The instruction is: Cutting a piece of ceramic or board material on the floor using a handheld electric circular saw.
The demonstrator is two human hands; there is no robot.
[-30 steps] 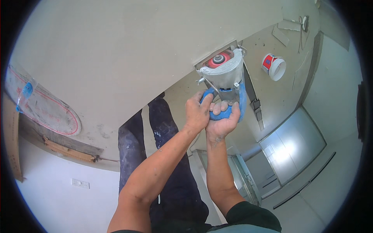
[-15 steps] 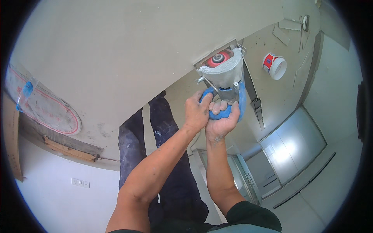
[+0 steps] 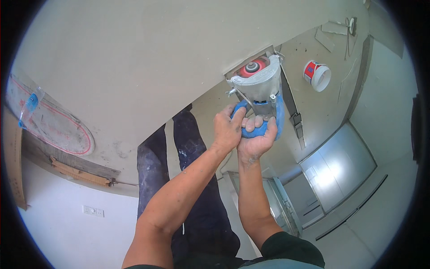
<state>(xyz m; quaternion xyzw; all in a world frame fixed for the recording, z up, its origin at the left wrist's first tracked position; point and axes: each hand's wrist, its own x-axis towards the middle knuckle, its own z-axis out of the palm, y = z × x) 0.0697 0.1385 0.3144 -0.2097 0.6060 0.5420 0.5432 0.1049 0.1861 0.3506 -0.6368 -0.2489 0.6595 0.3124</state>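
A hand-held power cutter with a blue body, a pale metal guard and a red disc sits at the edge of a large grey-beige slab. Its flat base plate touches the slab's edge. My left hand is closed round the blue part on the cutter's left side. Beside it, my right hand wraps round the blue handle, thumb up. The fingers of the two hands nearly meet. Where the disc's lower edge lies cannot be seen behind the guard.
A white bucket with a red label lies beyond the cutter, near broken board pieces. A dark strap with a buckle hangs to the right. At left are a dusty oval board and a wooden strip. My legs stand below the slab's edge.
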